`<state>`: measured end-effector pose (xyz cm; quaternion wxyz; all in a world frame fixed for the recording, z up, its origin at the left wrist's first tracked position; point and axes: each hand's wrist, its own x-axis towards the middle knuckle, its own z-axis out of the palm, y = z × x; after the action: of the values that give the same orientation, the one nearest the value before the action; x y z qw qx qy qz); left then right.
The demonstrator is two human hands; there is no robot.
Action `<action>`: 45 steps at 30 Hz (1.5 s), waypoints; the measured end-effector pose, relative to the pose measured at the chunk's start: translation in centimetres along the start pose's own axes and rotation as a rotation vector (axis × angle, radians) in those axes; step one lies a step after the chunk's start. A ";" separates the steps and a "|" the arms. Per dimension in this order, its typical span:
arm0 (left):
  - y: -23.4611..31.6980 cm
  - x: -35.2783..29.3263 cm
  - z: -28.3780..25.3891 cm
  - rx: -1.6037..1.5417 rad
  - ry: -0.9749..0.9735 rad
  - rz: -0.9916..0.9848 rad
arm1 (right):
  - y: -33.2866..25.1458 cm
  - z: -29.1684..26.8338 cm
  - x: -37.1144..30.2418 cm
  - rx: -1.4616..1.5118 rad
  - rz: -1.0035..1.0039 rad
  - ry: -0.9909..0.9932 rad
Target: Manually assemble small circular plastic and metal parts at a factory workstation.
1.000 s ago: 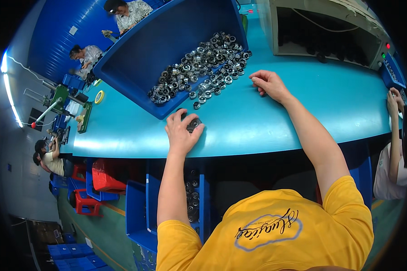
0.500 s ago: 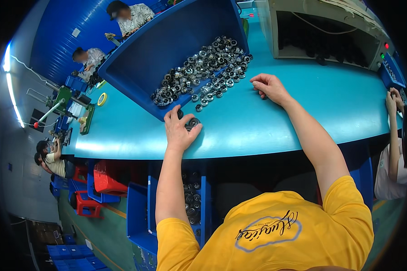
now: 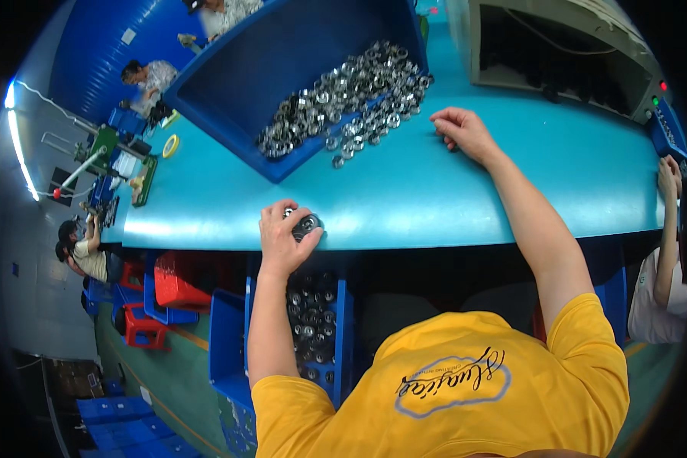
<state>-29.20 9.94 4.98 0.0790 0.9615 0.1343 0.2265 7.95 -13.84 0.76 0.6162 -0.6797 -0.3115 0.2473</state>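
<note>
My left hand (image 3: 284,238) is curled around a few small round black-and-silver wheel-like parts (image 3: 307,225), close to the table's near edge. Its palm and fingers hide some of them. Farther to the right, my right hand (image 3: 466,136) hovers over the table with thumb and fingers drawn together. Whether anything sits in that pinch is hidden. Between and beyond the hands, a pile of similar shiny round parts (image 3: 343,95) spills out of a large tilted blue bin (image 3: 229,84) onto the turquoise tabletop (image 3: 404,198).
Below the table edge, a blue crate (image 3: 343,336) holds more round parts (image 3: 309,320). A grey machine housing (image 3: 477,46) stands at the back right. Far left are a green hand press (image 3: 107,164) and a tape roll (image 3: 172,146). Another person's hands (image 3: 669,177) are at the right edge.
My left hand has drawn away from the bin toward the near table edge, carrying the wheel-like parts. My right hand keeps its curled shape and sits slightly farther right and up in view.
</note>
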 end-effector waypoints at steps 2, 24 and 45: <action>-0.3 -2.1 -1.0 -0.001 0.017 -0.001 | 0.0 -0.2 0.0 -0.038 0.005 0.009; 9.0 5.6 4.0 -0.456 0.208 0.139 | 0.2 -0.6 1.3 -0.101 0.076 -0.021; 17.0 15.8 16.2 -0.832 -0.107 0.134 | 3.1 -21.5 4.5 -1.098 0.113 0.790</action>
<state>-4.38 -3.08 0.83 0.4525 0.8646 -0.0357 0.2156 26.92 -25.40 0.48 0.2356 -0.9486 -0.1077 -0.1817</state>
